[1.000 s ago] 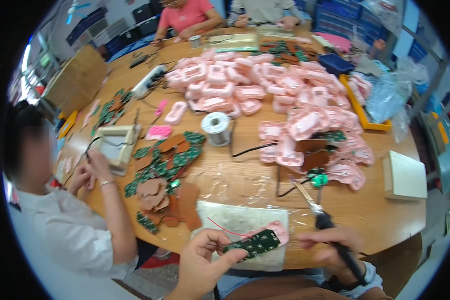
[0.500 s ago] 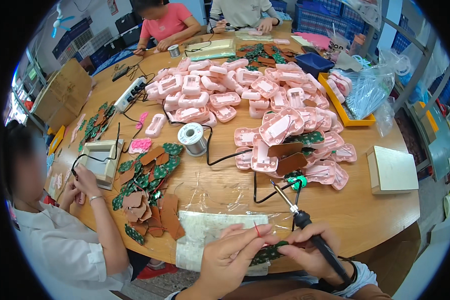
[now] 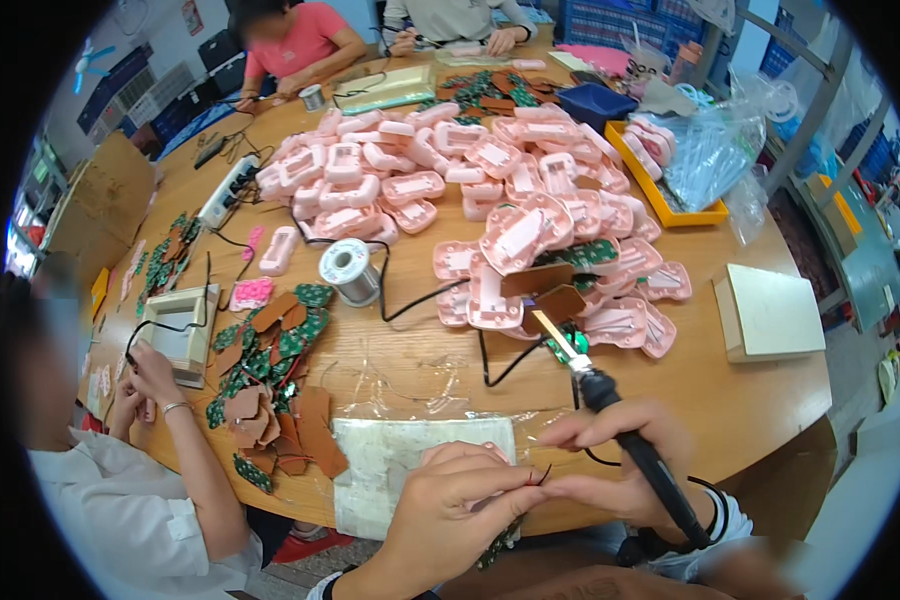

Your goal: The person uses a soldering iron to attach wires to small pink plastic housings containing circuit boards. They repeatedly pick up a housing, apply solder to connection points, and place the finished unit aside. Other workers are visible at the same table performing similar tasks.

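My left hand (image 3: 455, 510) is at the table's near edge, closed around a green circuit board (image 3: 498, 540) that is mostly hidden under the fingers. My right hand (image 3: 620, 465) grips the black handle of a soldering iron (image 3: 610, 410) whose metal tip points up and left toward the pink pile. The fingertips of both hands meet at a thin dark wire (image 3: 542, 475) sticking up from the board. Under my hands lies a stained white cloth pad (image 3: 390, 460).
A heap of pink plastic shells (image 3: 490, 190) covers the round wooden table (image 3: 770, 410). A solder spool (image 3: 349, 270), green and brown circuit boards (image 3: 270, 350), a cardboard box (image 3: 770, 312) and an orange tray (image 3: 670, 190) stand around. A person (image 3: 120, 500) works at left; others sit opposite.
My hands and the board have dropped toward the table's near edge and come together. The right fingertips now pinch at the wire by the left hand, and the board is hidden beneath the fingers.
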Demonstrator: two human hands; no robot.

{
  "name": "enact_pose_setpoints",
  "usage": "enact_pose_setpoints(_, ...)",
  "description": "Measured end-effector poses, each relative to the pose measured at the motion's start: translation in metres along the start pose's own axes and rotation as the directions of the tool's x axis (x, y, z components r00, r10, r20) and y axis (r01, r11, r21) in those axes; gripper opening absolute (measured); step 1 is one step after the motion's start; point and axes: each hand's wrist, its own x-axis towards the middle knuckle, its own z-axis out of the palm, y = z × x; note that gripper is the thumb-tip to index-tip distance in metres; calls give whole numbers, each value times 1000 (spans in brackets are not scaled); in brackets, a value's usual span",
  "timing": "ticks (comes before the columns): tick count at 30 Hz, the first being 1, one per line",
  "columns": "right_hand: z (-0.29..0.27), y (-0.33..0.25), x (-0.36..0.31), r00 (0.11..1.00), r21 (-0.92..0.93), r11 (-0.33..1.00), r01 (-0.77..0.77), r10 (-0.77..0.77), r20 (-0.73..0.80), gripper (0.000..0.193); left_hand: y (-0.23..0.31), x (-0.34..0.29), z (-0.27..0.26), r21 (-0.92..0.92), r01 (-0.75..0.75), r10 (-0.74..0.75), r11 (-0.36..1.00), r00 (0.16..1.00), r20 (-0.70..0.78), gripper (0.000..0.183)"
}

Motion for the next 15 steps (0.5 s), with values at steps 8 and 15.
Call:
enact_pose_setpoints(8,-18,-4,-5,969,-380,897,226,-167,183,35,22,-23,-41,653,178,40,736,952,-304,10)
enact_pose_setpoints(15,-30,13,-36,982,-326,940,101,-146,-116,41,-4,-39,2,453,170,-115,875,982,-147,8)
